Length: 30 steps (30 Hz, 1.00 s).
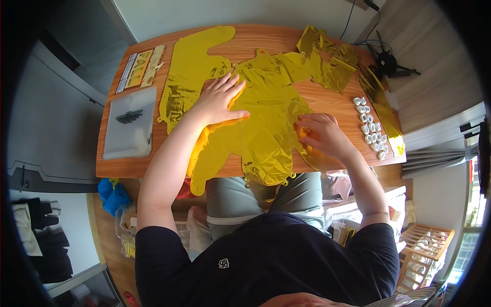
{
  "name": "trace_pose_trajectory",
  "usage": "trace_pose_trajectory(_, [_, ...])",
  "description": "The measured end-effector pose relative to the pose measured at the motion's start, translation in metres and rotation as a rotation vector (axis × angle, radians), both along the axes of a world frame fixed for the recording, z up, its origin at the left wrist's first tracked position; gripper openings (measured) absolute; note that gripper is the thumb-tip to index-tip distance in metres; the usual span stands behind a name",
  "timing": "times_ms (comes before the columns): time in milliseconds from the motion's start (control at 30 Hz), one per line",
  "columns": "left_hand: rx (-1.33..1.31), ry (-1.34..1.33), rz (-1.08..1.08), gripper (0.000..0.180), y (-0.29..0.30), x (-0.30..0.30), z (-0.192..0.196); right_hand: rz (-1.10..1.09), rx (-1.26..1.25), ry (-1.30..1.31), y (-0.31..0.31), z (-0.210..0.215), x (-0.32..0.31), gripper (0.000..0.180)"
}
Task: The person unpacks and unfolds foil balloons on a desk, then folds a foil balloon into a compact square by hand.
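A flat, uninflated gold foil balloon (268, 128) with several lobes lies across the middle of the table, its lower end reaching over the front edge. My left hand (222, 100) rests on its left part, palm down with fingers spread. At its right side my right hand (325, 135) has bent fingers and appears to pinch the foil edge; the fingertips are partly hidden. Left of my left hand lies a second curved flat gold foil piece (192, 56). Crumpled gold foil (335, 69) spreads at the far right.
The wooden table (332, 102) also bears a clear plastic sheet (134, 138) with dark strips, printed cards (139, 69) at the far left, small white rolled pieces (371, 128), a gold foil strip (381, 107) and a black stand (386, 64) at right. A blue bag (113, 197) lies on the floor.
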<state>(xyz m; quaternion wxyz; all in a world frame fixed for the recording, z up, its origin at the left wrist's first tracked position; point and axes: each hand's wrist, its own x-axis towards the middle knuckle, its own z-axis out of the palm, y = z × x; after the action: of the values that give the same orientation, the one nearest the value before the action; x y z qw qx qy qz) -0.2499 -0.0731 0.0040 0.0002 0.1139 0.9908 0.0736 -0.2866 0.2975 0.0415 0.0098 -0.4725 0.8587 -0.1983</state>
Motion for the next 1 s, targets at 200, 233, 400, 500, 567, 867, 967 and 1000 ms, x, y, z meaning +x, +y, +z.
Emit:
trace_pose_trajectory(200, [-0.007, 0.009, 0.0, 0.109, -0.004, 0.002, -0.002, -0.093, -0.101, -0.39, -0.015, 0.026, -0.048, 0.035])
trace_pose_trajectory(233, [-0.005, 0.012, -0.004, 0.109, -0.004, 0.002, -0.004, -0.157, -0.114, -0.397, -0.021, 0.026, -0.066, 0.035])
trace_pose_trajectory(400, [0.031, 0.0, 0.021, 0.109, -0.006, 0.001, -0.003, -0.502, -0.083, -0.165, -0.054, 0.002, -0.18, 0.045])
trace_pose_trajectory(500, [0.035, -0.01, 0.006, 0.109, 0.004, -0.006, -0.001, -0.642, -0.117, -0.176, -0.054, -0.018, -0.235, 0.048])
trace_pose_trajectory(567, [0.039, 0.004, -0.005, 0.109, 0.004, -0.006, -0.002, -0.676, -0.18, -0.311, -0.059, -0.013, -0.255, 0.046])
trace_pose_trajectory(867, [0.042, 0.013, -0.013, 0.11, -0.002, 0.0, -0.001, -0.652, 0.008, -0.855, -0.093, 0.007, -0.247, 0.043])
trace_pose_trajectory(967, [0.044, 0.015, -0.022, 0.109, 0.0, -0.002, 0.0, -0.668, -0.006, -0.559, -0.099, 0.008, -0.236, 0.034])
trace_pose_trajectory(1000, [0.042, 0.017, -0.027, 0.109, 0.001, -0.004, 0.0, -0.676, -0.069, -0.659, -0.1, 0.013, -0.235, 0.031])
